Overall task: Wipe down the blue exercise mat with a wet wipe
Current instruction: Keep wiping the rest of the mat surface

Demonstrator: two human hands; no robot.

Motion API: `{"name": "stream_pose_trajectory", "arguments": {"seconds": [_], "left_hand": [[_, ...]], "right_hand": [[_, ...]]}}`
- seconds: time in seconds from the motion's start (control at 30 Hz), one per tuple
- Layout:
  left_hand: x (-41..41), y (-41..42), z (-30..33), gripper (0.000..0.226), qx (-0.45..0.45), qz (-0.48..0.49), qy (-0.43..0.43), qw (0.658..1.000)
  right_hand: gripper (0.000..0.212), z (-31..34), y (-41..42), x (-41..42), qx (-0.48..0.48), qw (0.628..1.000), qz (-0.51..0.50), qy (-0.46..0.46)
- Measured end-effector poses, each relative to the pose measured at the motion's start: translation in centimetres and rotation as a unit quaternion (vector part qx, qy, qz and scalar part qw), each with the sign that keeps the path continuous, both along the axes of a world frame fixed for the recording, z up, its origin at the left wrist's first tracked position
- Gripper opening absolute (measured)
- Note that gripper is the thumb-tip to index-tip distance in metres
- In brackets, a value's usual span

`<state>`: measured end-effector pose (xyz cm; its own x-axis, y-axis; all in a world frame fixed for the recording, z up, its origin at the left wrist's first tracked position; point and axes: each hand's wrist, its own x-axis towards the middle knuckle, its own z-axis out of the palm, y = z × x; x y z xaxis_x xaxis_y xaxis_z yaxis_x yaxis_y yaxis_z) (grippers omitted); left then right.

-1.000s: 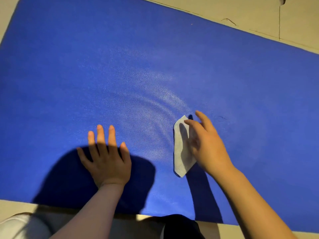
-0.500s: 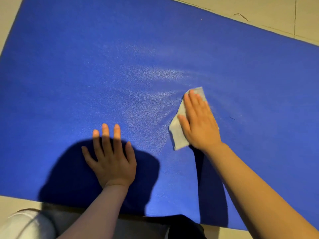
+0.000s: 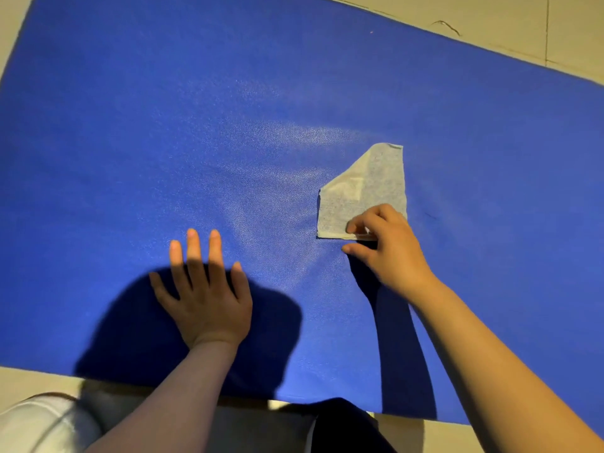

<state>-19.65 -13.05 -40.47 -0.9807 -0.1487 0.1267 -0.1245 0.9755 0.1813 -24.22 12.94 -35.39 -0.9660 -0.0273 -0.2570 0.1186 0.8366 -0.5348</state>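
The blue exercise mat [image 3: 163, 125] fills most of the view, lying flat on a pale floor. A white wet wipe [image 3: 366, 188] lies spread on the mat right of centre, one corner folded over. My right hand [image 3: 389, 246] has its fingers curled at the wipe's near edge, and thumb and forefinger pinch that edge. My left hand [image 3: 206, 289] rests flat on the mat near its front edge, fingers straight and spread. A damp sheen shows on the mat left of the wipe.
Pale floor tiles [image 3: 490, 21] border the mat at the top right, with a tile joint and a small dark mark. The mat's near edge runs along the bottom, where my knees [image 3: 343, 426] and light and dark clothing show.
My right hand was pressing flat on the wipe and pushing it away. It has since drawn back to the wipe's near edge and curled its fingers onto it. The left hand stayed put.
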Motion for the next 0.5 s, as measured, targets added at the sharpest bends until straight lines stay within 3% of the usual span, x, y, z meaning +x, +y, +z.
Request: {"name": "stream_pose_trajectory", "arguments": {"seconds": [0.1,0.17,0.3,0.33,0.4,0.47,0.5], "left_hand": [[0.1,-0.3,-0.4,0.051,-0.003,-0.002,0.008,1.000],[0.2,-0.3,-0.7,0.051,-0.011,-0.003,0.016,1.000],[-0.1,-0.2,-0.4,0.053,0.012,0.013,-0.005,1.000],[-0.2,-0.2,-0.3,0.053,0.015,0.017,-0.009,1.000],[-0.1,-0.2,-0.3,0.052,0.012,0.018,-0.009,1.000],[0.0,-0.3,-0.6,0.051,0.010,0.011,0.003,1.000],[0.0,-0.3,-0.7,0.050,0.008,0.010,0.011,1.000]], "right_hand": [[0.009,0.6,1.0,-1.9,0.085,0.994,0.067,-0.011],[0.014,1.3,1.8,-2.1,0.114,0.987,0.116,-0.014],[0.006,3.9,2.0,1.8,0.145,0.968,0.203,-0.013],[0.013,4.4,1.8,3.2,0.160,0.961,0.226,-0.015],[0.023,5.7,1.0,5.9,0.163,0.944,0.268,-0.106],[0.023,6.1,0.7,7.9,0.141,0.939,0.245,-0.198],[0.020,6.2,0.7,8.1,0.117,0.950,0.209,-0.199]]}}
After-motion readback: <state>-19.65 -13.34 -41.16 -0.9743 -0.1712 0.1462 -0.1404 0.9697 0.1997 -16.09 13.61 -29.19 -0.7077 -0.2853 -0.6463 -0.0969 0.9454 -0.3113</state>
